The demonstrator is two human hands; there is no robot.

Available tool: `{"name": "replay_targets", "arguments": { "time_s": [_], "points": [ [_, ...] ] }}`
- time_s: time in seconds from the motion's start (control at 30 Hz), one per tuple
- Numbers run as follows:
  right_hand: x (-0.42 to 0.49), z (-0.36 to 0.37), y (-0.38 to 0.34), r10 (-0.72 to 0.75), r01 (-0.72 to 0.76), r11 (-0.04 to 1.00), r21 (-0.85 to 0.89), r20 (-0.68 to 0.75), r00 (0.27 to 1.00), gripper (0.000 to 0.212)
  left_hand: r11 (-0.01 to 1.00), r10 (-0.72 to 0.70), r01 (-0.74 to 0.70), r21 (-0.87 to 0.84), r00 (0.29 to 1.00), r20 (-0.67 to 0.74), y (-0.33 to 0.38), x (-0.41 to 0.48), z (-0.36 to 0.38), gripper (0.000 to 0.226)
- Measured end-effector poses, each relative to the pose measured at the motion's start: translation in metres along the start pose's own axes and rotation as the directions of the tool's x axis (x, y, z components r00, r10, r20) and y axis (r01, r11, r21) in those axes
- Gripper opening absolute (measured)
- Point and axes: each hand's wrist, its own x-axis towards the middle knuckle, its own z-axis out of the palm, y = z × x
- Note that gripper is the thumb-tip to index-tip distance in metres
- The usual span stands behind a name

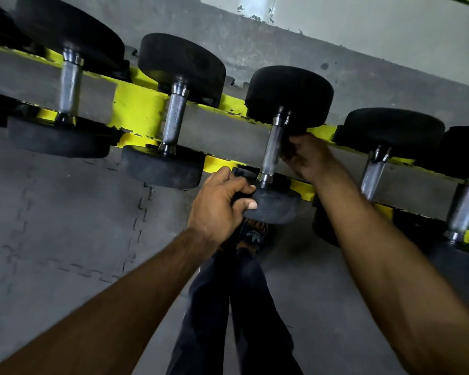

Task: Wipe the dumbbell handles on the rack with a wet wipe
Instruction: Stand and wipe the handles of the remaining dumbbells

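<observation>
At frame centre a dumbbell [290,96] lies across the yellow rack [138,109]. The left hand [217,207] grips its near rubber head [278,208]. The right hand [309,158] is against the knurled steel handle [270,155], too blurred to tell whether it pinches a wipe. The dumbbell is likely heavy, rigid and prone to roll, so steady the head and rub along the grippy handle.

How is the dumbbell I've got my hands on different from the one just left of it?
The held dumbbell has the left hand gripping its near head and the right hand, blurred, at its handle; the left neighbour is untouched. The held dumbbell's heads look smaller than the neighbour's. Its handle is partly covered; the neighbour's shows fully. Both have black heads, knurled metal handles, and lie across the yellow rack.
</observation>
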Motion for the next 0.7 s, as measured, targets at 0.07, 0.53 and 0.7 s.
{"name": "replay_targets", "arguments": {
  "time_s": [0.07, 0.53, 0.7],
  "points": [
    [-0.014, -0.012, 0.007, 0.017, -0.016, 0.988, -0.155, 0.005, 1.000, 0.020, 1.000, -0.005, 0.005, -0.003, 1.000, 0.000, 0.000, 0.001, 0.000, 0.013],
    [-0.039, 0.023, -0.004, -0.514, 0.319, -0.630, -0.709, 0.687, 0.513, 0.032, 1.000, 0.005, -0.005, -0.020, 1.000, -0.027, 0.000, -0.001, 0.004, 0.013],
    [-0.048, 0.075, -0.004, -0.198, 0.176, -0.782, -0.598, 0.506, 0.839, 0.023, 1.000, 0.017, -0.017, 0.013, 0.999, -0.041, 0.000, -0.003, 0.004, 0.017]
  ]
}}
